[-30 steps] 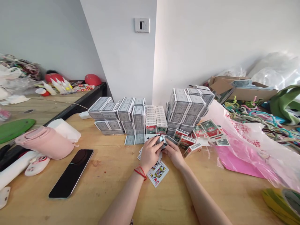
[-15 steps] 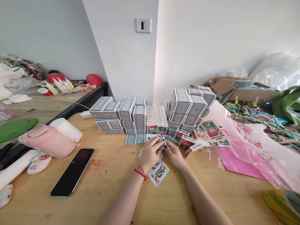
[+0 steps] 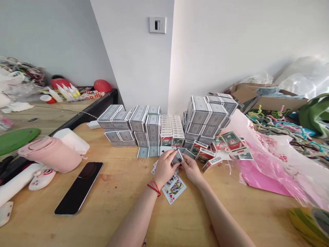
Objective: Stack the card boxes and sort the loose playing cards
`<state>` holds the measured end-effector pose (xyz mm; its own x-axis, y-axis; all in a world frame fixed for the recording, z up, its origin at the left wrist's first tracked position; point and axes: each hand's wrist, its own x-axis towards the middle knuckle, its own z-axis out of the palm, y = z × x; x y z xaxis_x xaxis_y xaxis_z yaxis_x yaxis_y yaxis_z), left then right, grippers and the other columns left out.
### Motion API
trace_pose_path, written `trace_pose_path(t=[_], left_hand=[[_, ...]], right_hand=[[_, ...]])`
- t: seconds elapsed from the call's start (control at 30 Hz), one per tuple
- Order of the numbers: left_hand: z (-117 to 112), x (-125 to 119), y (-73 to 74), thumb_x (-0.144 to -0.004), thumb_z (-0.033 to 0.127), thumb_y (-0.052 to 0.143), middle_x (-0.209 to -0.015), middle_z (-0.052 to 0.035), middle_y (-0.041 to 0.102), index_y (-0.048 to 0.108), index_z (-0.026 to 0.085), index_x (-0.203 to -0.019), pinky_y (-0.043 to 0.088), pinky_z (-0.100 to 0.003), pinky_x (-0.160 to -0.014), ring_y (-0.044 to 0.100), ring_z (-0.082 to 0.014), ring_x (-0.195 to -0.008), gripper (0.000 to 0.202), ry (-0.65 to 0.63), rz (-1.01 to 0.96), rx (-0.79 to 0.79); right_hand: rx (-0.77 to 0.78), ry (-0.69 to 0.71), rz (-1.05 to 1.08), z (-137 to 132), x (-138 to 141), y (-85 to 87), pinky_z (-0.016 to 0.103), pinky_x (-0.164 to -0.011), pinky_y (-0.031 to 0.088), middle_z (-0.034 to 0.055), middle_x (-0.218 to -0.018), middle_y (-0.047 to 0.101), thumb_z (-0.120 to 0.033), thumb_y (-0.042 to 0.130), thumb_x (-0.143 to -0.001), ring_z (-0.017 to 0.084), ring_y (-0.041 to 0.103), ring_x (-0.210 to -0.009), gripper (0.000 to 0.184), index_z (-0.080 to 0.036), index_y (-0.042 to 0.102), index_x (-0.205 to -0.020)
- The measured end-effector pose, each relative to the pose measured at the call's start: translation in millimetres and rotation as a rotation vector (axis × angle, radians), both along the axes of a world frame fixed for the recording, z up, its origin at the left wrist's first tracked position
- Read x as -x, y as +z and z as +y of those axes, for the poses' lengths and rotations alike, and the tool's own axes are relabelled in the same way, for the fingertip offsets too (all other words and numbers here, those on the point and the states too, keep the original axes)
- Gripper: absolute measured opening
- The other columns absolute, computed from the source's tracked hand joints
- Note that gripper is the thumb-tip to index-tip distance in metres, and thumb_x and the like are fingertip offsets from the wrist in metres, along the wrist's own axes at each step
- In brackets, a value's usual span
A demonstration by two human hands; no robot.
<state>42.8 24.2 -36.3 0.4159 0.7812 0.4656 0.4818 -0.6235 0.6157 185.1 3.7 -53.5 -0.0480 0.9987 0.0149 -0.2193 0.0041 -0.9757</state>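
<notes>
Between my two hands is a patterned-back playing card (image 3: 177,157); whether more cards lie behind it I cannot tell. My left hand (image 3: 166,167), with a red string at the wrist, is closed on its left side. My right hand (image 3: 189,167) pinches its lower right edge. Under my left wrist lies a face-up queen of hearts (image 3: 175,189), overlapping other face-up cards partly hidden by the hand. Just beyond my hands, face-down cards (image 3: 149,152) and a face-up spade card (image 3: 166,150) lie in a row.
Stacked card decks (image 3: 207,118) and more stacks (image 3: 115,118) stand against the wall, with boxed decks (image 3: 172,127) between. Loose card boxes (image 3: 204,156) lie right. A phone (image 3: 79,188) and pink cup (image 3: 51,154) are left, pink plastic (image 3: 264,178) and tape (image 3: 311,223) right.
The card between my hands has tilted up, so more of its patterned back shows. My left fingers have shifted slightly off it. The rest of the table stays the same.
</notes>
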Motion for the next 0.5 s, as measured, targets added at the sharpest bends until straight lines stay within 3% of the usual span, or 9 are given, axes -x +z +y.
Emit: trace_pose_path(t=[0.17,0.33,0.4,0.5], left_hand=[[-2.3,-1.9,4.1,-0.074,0.016,0.057,-0.121,-0.0056,0.046,0.039,0.027,-0.125,0.037,-0.039,-0.098,0.043,-0.0199,-0.115,0.055,-0.029,-0.049,0.052],[-6.3,-6.3,9.0,-0.072,0.013,0.058,-0.121,-0.0075,0.045,0.029,0.026,-0.129,0.04,-0.035,-0.092,0.047,-0.0193,-0.109,0.065,-0.012,-0.234,0.195],[-6.1,-6.8,8.3,-0.076,0.015,0.053,-0.117,-0.0084,0.049,0.034,0.022,-0.125,0.043,-0.032,-0.085,0.052,-0.0177,-0.101,0.052,-0.007,-0.28,0.265],[-4.7,-6.5,6.6,-0.084,0.023,0.042,-0.094,-0.0054,0.058,0.048,0.018,-0.102,0.044,-0.029,-0.075,0.055,-0.0153,-0.083,0.019,0.018,-0.271,0.323]], right_hand=[[0.053,-0.068,0.032,0.3,1.9,-0.7,0.034,-0.068,0.05,0.006,-0.092,0.064,-0.041,0.062,-0.069,0.022,0.06,-0.083,0.04,-0.02,0.056,-0.102],[0.08,-0.059,0.182,-2.9,4.1,7.5,0.033,-0.064,0.05,0.0036,-0.081,0.064,-0.04,0.064,-0.068,0.019,0.062,-0.071,0.031,-0.02,0.052,-0.087],[0.085,-0.014,0.229,-4.6,6.1,10.7,0.033,-0.063,0.05,0.0027,-0.078,0.064,-0.04,0.063,-0.069,0.018,0.062,-0.069,0.029,-0.021,0.048,-0.086],[0.085,0.052,0.184,-7.1,10.6,13.6,0.032,-0.061,0.05,0.0019,-0.076,0.064,-0.041,0.061,-0.071,0.019,0.063,-0.069,0.029,-0.022,0.046,-0.086]])
